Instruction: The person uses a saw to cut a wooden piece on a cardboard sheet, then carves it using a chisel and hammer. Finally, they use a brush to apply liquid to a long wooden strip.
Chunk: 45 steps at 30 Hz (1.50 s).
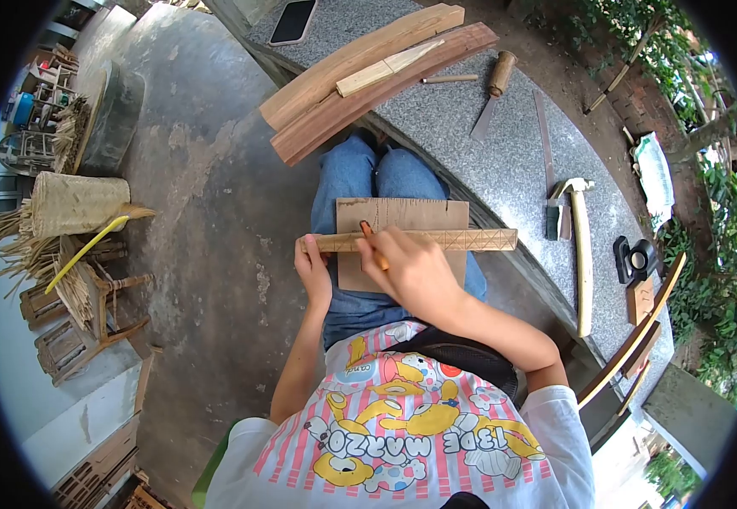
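Across my lap lies a flat brown board (436, 214), resting on my jeans, with a row of small dark marks near its far edge. A narrow wooden strip (483, 240) runs sideways over it, its face lined with a zigzag of triangles. My left hand (313, 276) grips the strip's left end, thumb on top. Closed around a slim orange pen-like tool (367, 227), my right hand (411, 265) is over the strip's left half. The tool's lower end is at the strip, partly hidden by my fingers; its exact kind I cannot tell.
On the granite ledge (445, 114) lie curved wood pieces (360, 55), a phone (293, 21), a wooden-handled chisel (497, 85), a thin metal ruler (543, 136), a hammer (583, 254) and a black tool (636, 257). Leftward, a woven basket (80, 204) and wooden chairs (101, 297) stand on concrete.
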Available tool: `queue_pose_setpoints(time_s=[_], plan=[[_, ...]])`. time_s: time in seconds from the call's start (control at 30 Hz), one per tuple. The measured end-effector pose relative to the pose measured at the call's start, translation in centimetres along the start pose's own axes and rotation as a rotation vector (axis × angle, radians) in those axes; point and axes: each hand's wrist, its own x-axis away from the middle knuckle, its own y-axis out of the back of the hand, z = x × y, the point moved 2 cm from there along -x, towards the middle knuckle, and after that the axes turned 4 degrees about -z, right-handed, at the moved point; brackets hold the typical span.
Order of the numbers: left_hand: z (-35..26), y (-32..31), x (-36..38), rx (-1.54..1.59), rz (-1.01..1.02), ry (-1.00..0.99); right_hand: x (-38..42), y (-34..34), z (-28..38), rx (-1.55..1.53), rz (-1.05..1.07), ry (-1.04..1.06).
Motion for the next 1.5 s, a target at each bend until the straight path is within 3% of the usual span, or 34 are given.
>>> queue_pose_setpoints(time_s=[0.07,0.2,0.27,0.37,0.47,0.53,0.6,0.67,0.73,0.8,0.87,0.93,1.0,1.07,1.13,1.2,1.23,1.27,1.3,1.5], plan=[[-0.2,0.0,-0.2,0.027,0.031,-0.003,1.3,2.4,-2.1,-0.218,-0.067,-0.273],[-0.4,0.0,-0.1,0.03,0.051,-0.042,7.8,6.7,-7.9,-0.338,-0.18,-0.731],[-0.3,0.0,-0.2,0.032,0.043,-0.042,9.8,10.0,-8.6,-0.321,-0.34,-0.715],[-0.3,-0.1,0.0,0.013,0.036,-0.038,10.9,14.7,-8.3,-0.1,-0.419,-0.746],[-0.1,-0.4,0.1,-0.043,0.05,-0.075,8.7,16.3,-5.4,0.229,-0.369,-0.601],[-0.4,-0.5,0.3,-0.085,0.067,-0.118,6.5,15.0,-3.4,0.509,-0.18,-0.312],[-1.4,-0.6,0.7,-0.307,0.112,-0.252,4.2,11.4,-1.8,0.483,-0.055,-0.179],[-2.1,-0.3,0.7,-0.345,0.181,-0.229,3.6,7.0,-1.3,0.399,0.071,0.02],[-2.8,-0.1,0.8,-0.376,0.209,-0.365,2.8,2.9,-0.2,0.441,0.079,0.178],[-2.7,0.8,0.8,-0.431,0.268,-0.368,2.1,0.8,1.2,0.366,0.064,0.232],[-4.2,1.1,1.7,-0.618,0.137,-0.57,1.5,-0.2,2.0,0.315,0.121,0.218],[-5.1,1.4,2.3,-0.635,0.152,-0.573,1.1,-1.1,2.3,0.269,0.182,0.204],[-6.4,0.6,3.5,-0.399,0.237,-0.717,1.1,-1.8,2.0,0.149,0.173,0.112],[-8.0,-0.7,4.0,-0.218,0.348,-0.715,1.0,-1.9,2.1,0.039,0.222,0.088],[-8.5,-2.3,4.2,-0.182,0.458,-0.633,0.7,-1.5,2.1,-0.074,0.27,0.064],[-8.2,-3.6,3.7,-0.156,0.371,-0.618,0.2,-0.3,1.4,-0.17,0.386,-0.011],[-8.5,-3.8,3.5,-0.066,0.331,-0.485,0.4,0.1,0.4,-0.169,0.387,-0.011],[-8.5,-4.0,3.1,0.024,0.287,-0.353,0.7,0.5,-1.0,-0.088,0.316,-0.017],[-8.5,-4.0,2.6,0.013,0.282,-0.392,1.3,0.9,-2.4,-0.008,0.246,-0.023],[-4.8,0.7,1.3,0.055,0.142,-0.217,6.8,1.1,-9.4,0.418,0.255,0.124]])
